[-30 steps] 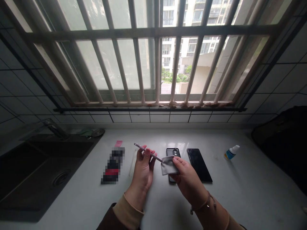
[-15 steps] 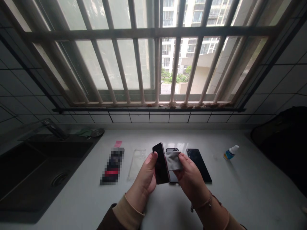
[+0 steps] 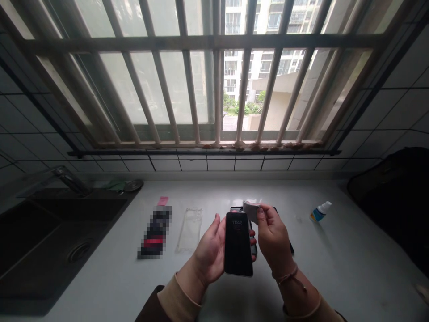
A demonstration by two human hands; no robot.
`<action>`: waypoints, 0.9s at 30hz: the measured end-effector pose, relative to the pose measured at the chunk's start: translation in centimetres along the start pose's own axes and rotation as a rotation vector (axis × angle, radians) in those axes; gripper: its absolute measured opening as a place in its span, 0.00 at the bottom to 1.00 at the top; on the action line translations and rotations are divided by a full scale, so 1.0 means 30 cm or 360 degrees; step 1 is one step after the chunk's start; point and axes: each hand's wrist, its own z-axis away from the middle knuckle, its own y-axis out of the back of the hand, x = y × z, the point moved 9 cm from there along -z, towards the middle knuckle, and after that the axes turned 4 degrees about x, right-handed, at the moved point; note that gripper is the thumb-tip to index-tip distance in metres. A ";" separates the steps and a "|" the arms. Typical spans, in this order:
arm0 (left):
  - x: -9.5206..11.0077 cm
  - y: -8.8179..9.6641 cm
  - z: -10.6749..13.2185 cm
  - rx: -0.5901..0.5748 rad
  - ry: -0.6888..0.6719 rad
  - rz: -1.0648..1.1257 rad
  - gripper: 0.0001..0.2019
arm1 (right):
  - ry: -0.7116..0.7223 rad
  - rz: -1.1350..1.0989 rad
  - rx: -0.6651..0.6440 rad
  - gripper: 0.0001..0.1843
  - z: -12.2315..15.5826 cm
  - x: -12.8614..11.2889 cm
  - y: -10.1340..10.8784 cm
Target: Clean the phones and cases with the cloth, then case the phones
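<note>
A black smartphone (image 3: 238, 248) lies face up in my left hand (image 3: 211, 250), its dim screen showing 11:42. The fingers of that hand curl round the phone's right edge and the thumb is raised at the left. My right hand (image 3: 276, 230) pinches a small grey cloth (image 3: 251, 211) just above the phone's top right corner. Behind the phone, a dark phone case (image 3: 236, 209) on the counter is mostly hidden. A dark flat device (image 3: 292, 247) shows only in part behind my right hand. To the left lies a clear phone case (image 3: 190, 229).
A pixelated dark object (image 3: 156, 232) and a pink slip (image 3: 163, 201) lie on the white counter (image 3: 110, 273). A small spray bottle (image 3: 321, 212) stands at the right, near a black bag (image 3: 395, 197). A dark sink (image 3: 36, 250) with a faucet (image 3: 75, 182) is on the left.
The smartphone has turned from a tilted, edge-on pose to face me, and its screen now shows the time. My right hand has moved the cloth from beside the phone to its top right corner.
</note>
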 end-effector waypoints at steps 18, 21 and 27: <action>0.193 0.194 0.001 0.0691 -0.0422 0.0188 0.33 | 0.0452 -0.0056 -0.0866 0.12 0.114 -0.110 -0.149; 0.220 0.193 0.014 0.0719 -0.0466 0.0151 0.35 | 0.0449 -0.0130 -0.0884 0.11 0.122 -0.128 -0.144; 0.196 0.154 0.034 0.0674 -0.0493 -0.0188 0.31 | -0.0319 -0.0367 -0.0478 0.20 0.056 0.028 -0.107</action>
